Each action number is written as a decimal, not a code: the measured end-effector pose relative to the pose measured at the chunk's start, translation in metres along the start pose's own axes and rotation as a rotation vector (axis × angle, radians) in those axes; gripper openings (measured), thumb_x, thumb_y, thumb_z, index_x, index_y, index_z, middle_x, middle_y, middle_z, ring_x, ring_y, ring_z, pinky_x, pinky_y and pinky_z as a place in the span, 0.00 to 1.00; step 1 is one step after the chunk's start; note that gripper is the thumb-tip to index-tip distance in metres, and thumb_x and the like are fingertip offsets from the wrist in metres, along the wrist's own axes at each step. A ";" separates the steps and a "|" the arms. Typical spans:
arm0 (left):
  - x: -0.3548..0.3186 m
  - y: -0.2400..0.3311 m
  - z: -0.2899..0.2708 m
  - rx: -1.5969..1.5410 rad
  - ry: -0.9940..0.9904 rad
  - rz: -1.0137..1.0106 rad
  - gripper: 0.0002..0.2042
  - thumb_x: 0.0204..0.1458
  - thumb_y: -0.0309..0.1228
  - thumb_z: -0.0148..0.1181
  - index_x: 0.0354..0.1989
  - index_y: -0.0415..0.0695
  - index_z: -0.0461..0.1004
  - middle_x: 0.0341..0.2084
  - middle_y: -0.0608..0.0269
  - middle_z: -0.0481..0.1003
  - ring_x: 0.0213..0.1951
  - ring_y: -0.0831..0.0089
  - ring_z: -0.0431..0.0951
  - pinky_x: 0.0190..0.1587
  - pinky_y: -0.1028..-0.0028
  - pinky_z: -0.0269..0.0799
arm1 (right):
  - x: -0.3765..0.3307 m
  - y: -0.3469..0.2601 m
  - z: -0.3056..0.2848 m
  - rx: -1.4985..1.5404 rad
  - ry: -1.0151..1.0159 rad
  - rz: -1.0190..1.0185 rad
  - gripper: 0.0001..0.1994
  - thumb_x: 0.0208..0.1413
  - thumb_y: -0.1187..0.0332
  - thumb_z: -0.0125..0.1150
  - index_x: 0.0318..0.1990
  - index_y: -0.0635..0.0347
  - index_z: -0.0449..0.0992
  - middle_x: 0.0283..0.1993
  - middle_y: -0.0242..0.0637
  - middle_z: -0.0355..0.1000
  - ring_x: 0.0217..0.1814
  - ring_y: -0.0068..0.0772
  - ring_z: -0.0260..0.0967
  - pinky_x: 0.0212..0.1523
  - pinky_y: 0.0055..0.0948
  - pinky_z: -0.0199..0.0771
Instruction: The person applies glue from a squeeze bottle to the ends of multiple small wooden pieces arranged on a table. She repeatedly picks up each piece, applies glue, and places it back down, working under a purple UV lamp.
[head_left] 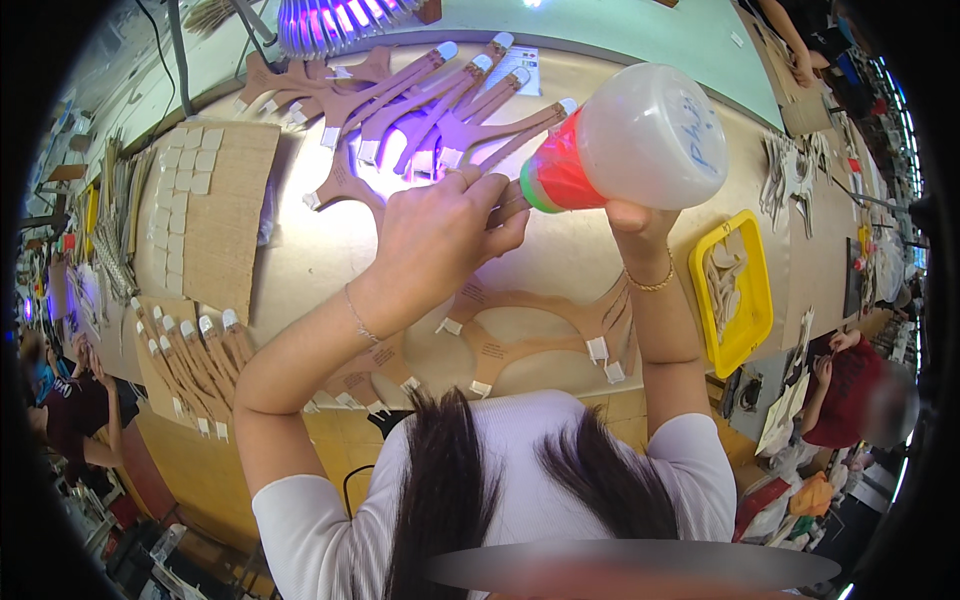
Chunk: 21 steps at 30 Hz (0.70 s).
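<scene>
My right hand (640,222) is closed under a translucent white plastic bottle (650,135), which is tipped on its side. Red tape and a green band (541,186) wrap its neck, which points left. At that neck, my left hand (445,232) is closed in a pinch; what its fingers hold is hidden. Just beyond my left hand, forked tan strap pieces (440,115) with white tips lie in a heap under violet light. More tan forked pieces (525,300) with white tabs lie on the table below my hands.
A glowing violet lamp (340,22) stands at the far edge. At left are a brown board (225,230) with pale square pieces and a row of tan straps (195,350). A yellow tray (756,300) holding beige pieces sits at right. Other people work at both sides.
</scene>
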<state>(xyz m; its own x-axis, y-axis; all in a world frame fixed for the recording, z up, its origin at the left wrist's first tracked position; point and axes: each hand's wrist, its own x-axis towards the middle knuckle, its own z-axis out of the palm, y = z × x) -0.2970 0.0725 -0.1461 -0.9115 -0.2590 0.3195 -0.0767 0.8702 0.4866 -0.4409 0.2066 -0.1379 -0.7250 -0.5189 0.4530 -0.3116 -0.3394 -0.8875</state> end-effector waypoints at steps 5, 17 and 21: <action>-0.001 -0.001 0.000 0.044 -0.021 -0.003 0.09 0.48 0.39 0.61 0.27 0.46 0.74 0.23 0.61 0.74 0.18 0.60 0.75 0.21 0.64 0.72 | -0.002 0.001 -0.001 -0.020 -0.037 0.027 0.50 0.22 0.43 0.82 0.52 0.69 0.69 0.47 0.39 0.75 0.47 0.29 0.73 0.50 0.31 0.75; -0.003 0.002 -0.001 0.022 -0.051 0.009 0.09 0.48 0.39 0.61 0.28 0.47 0.74 0.24 0.61 0.74 0.19 0.59 0.76 0.20 0.64 0.71 | -0.002 0.008 -0.002 -0.022 -0.008 -0.016 0.49 0.21 0.43 0.82 0.52 0.66 0.69 0.46 0.37 0.75 0.47 0.29 0.74 0.50 0.30 0.75; -0.005 0.006 -0.002 0.018 -0.016 0.021 0.10 0.48 0.40 0.61 0.29 0.47 0.74 0.24 0.61 0.73 0.19 0.59 0.75 0.20 0.64 0.71 | 0.009 0.018 0.000 -0.146 -0.046 -0.236 0.49 0.22 0.42 0.81 0.53 0.66 0.69 0.47 0.37 0.75 0.48 0.29 0.73 0.50 0.31 0.75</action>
<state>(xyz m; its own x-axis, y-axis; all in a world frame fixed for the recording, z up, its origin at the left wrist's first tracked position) -0.2924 0.0780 -0.1435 -0.9193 -0.2340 0.3165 -0.0644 0.8827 0.4655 -0.4530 0.1961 -0.1501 -0.5939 -0.4752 0.6491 -0.5565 -0.3401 -0.7581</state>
